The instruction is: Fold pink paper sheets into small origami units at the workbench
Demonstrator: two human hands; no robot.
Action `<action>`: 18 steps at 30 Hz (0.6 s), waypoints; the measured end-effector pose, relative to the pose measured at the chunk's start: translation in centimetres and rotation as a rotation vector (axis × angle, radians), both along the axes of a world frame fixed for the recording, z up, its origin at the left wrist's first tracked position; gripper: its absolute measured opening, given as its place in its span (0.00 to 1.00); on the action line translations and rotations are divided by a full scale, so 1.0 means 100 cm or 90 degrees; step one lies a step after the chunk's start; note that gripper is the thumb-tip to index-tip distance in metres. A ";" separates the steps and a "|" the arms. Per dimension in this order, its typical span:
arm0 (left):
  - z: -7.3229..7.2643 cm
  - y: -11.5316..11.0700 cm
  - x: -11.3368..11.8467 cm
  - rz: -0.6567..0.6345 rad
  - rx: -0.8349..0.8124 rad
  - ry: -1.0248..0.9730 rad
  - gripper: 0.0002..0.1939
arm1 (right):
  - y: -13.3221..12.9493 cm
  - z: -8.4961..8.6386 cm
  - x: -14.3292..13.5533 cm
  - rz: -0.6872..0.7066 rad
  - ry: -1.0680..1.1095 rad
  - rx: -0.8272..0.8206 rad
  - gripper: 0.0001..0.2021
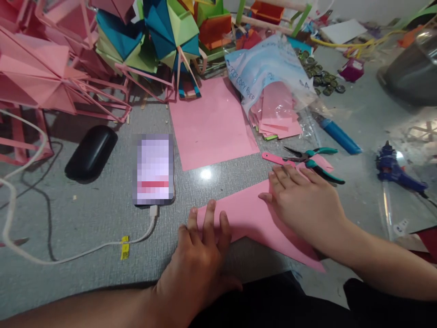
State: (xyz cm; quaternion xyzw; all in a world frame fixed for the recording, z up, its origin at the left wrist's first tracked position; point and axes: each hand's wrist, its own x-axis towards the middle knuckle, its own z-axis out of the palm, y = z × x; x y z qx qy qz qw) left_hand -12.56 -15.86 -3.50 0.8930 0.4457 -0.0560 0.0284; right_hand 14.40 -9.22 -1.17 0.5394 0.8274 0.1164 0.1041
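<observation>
A folded sheet of pink paper (252,209) lies near the table's front edge, under both hands. My left hand (205,241) rests on its left end with the fingers spread and the thumb low by the edge. Across the right end lies my right hand (297,196), palm down and fingers stretched out. Just beyond its fingertips are pliers (307,157) with teal handles and a pink-handled tool (273,158), partly covered. Farther back a flat pink sheet (211,127) lies on the table.
To the left are a phone (153,168) on a white cable (102,246) and a black case (91,152). Folded paper models (44,73) crowd the back left. A plastic paper bag (269,68), a blue cutter (341,135) and a glue gun (398,168) are toward the right.
</observation>
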 end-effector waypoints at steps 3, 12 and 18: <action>0.010 0.006 0.001 -0.025 -0.018 0.020 0.69 | 0.006 0.008 0.003 -0.001 -0.003 0.011 0.22; 0.024 0.013 0.006 -0.044 -0.040 0.098 0.66 | 0.039 0.017 -0.001 -0.156 0.027 -0.015 0.19; 0.031 0.013 0.006 0.017 -0.014 0.141 0.68 | 0.047 0.022 0.005 -0.204 0.085 -0.093 0.15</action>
